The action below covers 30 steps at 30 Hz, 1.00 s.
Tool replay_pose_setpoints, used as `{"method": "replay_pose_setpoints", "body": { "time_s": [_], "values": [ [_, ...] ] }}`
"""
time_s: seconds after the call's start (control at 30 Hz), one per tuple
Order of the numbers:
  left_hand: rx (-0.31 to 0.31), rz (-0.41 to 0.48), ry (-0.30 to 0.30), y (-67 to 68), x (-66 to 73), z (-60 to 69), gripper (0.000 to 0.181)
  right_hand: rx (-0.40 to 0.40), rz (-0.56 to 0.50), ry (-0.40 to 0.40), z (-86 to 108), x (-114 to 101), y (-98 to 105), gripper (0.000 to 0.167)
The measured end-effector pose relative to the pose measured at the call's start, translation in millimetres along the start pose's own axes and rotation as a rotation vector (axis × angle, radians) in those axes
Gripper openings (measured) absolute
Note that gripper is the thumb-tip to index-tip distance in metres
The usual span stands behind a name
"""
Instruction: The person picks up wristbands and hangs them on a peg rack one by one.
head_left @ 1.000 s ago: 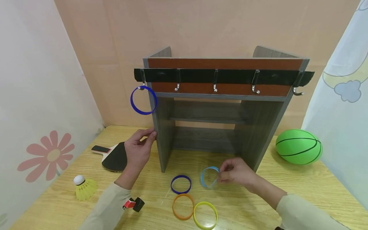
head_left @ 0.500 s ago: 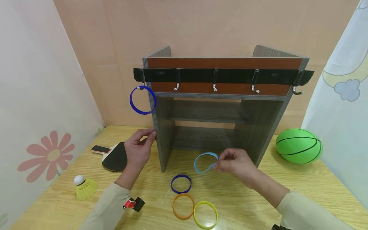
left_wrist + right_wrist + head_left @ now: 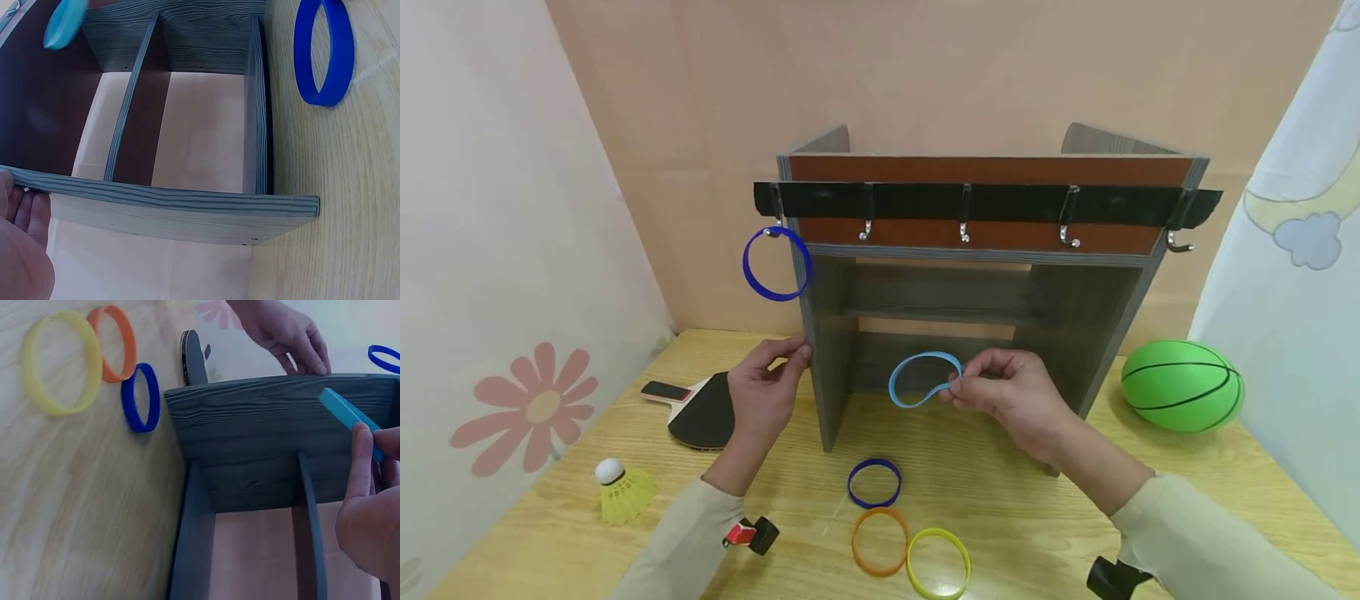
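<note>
My right hand (image 3: 1015, 396) pinches a light blue wristband (image 3: 925, 355) by its right side, in front of the lower opening of a grey wooden shelf (image 3: 826, 358). The band hangs in the air, bent where the fingertips squeeze it. With thumb and fingers, my left hand (image 3: 765, 387) grips the front edge of the shelf's left side panel. From the leftmost hook on the black strip (image 3: 917, 201) hangs a dark blue wristband (image 3: 752, 282). On the table lie another dark blue wristband (image 3: 340, 50), an orange wristband (image 3: 880, 572) and a yellow wristband (image 3: 34, 384).
Several metal hooks line the strip, one of them a middle hook (image 3: 964, 233). A black table tennis paddle (image 3: 702, 417) and a yellow shuttlecock (image 3: 627, 495) lie on the left. A green ball (image 3: 1182, 386) sits right of the shelf.
My right hand has lifted the light blue wristband from low near the table, up and slightly left. The left hand keeps its place on the panel.
</note>
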<state>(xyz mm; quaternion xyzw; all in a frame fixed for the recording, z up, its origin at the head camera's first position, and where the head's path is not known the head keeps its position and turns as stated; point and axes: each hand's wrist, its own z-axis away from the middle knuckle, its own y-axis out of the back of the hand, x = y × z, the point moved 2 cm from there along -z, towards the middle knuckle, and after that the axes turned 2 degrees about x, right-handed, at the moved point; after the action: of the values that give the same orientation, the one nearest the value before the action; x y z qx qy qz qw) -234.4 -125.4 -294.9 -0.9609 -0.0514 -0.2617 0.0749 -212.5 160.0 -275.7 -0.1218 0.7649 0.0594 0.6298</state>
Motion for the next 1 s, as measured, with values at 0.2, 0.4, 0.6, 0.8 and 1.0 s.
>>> {"method": "replay_pose_setpoints", "body": {
  "time_s": [0.2, 0.4, 0.6, 0.8, 1.0],
  "values": [
    [0.002, -0.009, -0.007, -0.7, -0.9, -1.2, 0.013, 0.002, -0.050, 0.039, -6.9, -14.8, -12.3, 0.014],
    [-0.003, -0.014, 0.002, -0.7, -0.1, -1.6, 0.014, -0.042, -0.173, 0.124, -13.1, -38.9, -27.5, 0.017],
    [-0.003, -0.016, -0.004, -0.9, 1.2, -1.6, 0.013, -0.078, -0.279, 0.196, -18.3, -63.9, -43.5, 0.014],
    [0.006, -0.005, -0.003, 1.4, -6.7, 1.1, 0.012, -0.083, -0.329, 0.243, -21.3, -79.2, -57.3, 0.017],
    [0.004, 0.003, 0.002, -0.5, 0.2, 0.6, 0.013, -0.090, -0.332, 0.291, -24.7, -88.6, -66.2, 0.020]
  ]
}}
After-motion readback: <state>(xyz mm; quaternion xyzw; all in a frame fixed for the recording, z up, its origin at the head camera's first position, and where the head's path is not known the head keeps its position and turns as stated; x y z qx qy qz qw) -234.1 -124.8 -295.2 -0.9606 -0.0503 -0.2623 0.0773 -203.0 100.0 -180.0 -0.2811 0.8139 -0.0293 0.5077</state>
